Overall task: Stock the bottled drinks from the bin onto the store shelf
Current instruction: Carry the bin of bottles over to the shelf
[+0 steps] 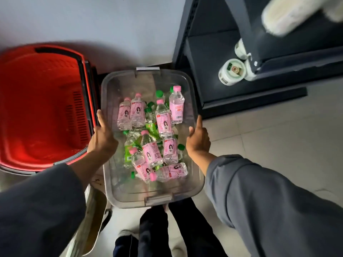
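From the head view, a clear rectangular plastic bin holds jumbled pink-labelled and green-labelled clear bottles. The left hand grips the bin's left rim, the right hand grips its right rim, thumb raised. A red plastic basket sits left of the bin; a dark metal shelf stands to its right.

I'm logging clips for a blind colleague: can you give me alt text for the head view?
A person's left hand and right hand hold the two long sides of a clear plastic bin of pink-capped and green-capped bottles. A red basket stands to the left and a dark store shelf to the right.
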A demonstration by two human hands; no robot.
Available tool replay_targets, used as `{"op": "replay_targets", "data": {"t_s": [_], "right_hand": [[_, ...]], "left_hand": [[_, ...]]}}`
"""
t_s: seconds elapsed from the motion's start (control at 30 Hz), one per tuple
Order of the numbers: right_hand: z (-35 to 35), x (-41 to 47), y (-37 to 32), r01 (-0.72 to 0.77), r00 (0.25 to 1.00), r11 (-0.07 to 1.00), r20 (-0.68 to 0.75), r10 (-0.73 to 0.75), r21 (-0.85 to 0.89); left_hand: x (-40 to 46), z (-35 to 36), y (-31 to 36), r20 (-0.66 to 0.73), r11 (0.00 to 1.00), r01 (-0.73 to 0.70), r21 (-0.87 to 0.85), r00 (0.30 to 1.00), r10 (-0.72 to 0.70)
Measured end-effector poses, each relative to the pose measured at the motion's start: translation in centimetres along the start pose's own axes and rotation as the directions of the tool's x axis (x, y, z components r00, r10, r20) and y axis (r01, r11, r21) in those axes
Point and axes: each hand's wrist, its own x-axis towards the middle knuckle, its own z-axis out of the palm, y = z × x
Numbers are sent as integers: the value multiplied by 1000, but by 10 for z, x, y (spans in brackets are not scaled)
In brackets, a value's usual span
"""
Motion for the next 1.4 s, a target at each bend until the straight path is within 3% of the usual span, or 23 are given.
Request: {"op": "replay_targets", "data": {"t_s": [0.27, 0.77, 1.13, 1.4], "right_hand": [[-14, -61, 66, -56, 998, 997, -37, 59, 61], [-65, -107, 207, -159, 985, 985, -60, 163, 62], [-125, -109, 336, -334, 924, 929, -142, 356, 161], [-169, -108, 454, -479, 826, 845, -202, 525, 238]], "left_hand": [[-52, 19, 4, 69, 993, -75, 95, 995, 68], [-143, 106, 59, 170, 985, -150, 87, 976, 134], [-177, 162, 198, 226, 920, -361, 152, 919, 323], [-206, 224, 356, 370, 769, -562, 305, 814, 448]]}}
